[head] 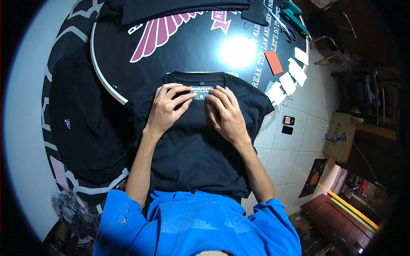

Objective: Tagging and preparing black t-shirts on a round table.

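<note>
A black T-shirt lies in front of me, its collar at the far end over the round table. Inside the neck is a small neck label with white print. My left hand has its fingertips at the label's left edge, with the fingers slightly apart. At the opposite edge, the bent fingers of my right hand touch the label. Whether the fingertips pinch the label or only press on it cannot be told. A pale board edge peeks out behind the collar.
The round black table bears printed graphics. Folded black fabric lies at its far side. On the right are scissors, a green tool, an orange-red card and white pieces. Black garments are heaped at left.
</note>
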`<state>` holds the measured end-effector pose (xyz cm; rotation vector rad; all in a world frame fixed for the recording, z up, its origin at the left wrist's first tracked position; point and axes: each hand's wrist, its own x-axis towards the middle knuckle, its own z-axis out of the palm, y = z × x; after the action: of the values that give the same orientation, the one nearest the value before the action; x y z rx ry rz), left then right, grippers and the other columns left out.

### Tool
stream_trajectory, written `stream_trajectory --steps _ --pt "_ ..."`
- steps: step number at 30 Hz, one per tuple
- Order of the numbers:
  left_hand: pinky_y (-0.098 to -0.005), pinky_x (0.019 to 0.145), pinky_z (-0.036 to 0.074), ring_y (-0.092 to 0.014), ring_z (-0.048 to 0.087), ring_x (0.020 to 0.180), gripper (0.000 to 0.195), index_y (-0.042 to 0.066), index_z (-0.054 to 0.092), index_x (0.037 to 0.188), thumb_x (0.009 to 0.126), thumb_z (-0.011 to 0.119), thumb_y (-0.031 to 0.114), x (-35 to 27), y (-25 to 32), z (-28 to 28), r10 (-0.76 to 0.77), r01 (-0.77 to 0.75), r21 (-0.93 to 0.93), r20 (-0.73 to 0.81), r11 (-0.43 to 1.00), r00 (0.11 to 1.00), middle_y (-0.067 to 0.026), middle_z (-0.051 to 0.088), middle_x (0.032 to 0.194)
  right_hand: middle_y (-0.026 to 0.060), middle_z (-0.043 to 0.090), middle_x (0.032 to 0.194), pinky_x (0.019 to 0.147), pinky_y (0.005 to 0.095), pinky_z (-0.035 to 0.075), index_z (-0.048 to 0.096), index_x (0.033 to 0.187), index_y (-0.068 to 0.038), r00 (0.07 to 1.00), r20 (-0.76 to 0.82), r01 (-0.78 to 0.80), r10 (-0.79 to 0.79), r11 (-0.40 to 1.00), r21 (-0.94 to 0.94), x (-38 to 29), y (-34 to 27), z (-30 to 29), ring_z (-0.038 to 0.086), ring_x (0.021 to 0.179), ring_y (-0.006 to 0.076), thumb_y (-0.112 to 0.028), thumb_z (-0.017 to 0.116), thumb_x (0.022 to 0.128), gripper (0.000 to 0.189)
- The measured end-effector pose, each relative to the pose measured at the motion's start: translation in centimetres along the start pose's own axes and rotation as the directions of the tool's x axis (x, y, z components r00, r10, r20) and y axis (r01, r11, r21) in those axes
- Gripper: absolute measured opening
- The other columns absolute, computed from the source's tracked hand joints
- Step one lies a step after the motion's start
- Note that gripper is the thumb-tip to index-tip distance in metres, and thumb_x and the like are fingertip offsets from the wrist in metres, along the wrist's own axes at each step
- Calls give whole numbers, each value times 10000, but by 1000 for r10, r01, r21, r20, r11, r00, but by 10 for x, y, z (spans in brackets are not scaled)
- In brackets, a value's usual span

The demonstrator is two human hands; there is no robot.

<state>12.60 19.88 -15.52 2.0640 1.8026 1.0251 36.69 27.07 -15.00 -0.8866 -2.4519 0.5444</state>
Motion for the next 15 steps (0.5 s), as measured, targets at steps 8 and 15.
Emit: stream_trajectory --steps 8,15 --pt "-496 1166 503 -330 664 1275 297 50 780 1291 996 757 68 -2 34 0 -30 26 136 28 990 999 -123 685 1304 137 700 1391 1262 533 467 716 1318 -45 999 -41 11 -12 1000 -4 5 -2 -2 619 1432 361 -25 776 949 375" --pt "-488 1208 464 -295 646 1349 361 41 741 1383 1034 730 130 -10 61 21 -82 75 155 34 985 996 -113 695 1384 133 734 1317 1154 480 499 740 1246 -20 992 109 66 -67 998 7 26 9 -26 668 1285 322 -29 753 933 313"
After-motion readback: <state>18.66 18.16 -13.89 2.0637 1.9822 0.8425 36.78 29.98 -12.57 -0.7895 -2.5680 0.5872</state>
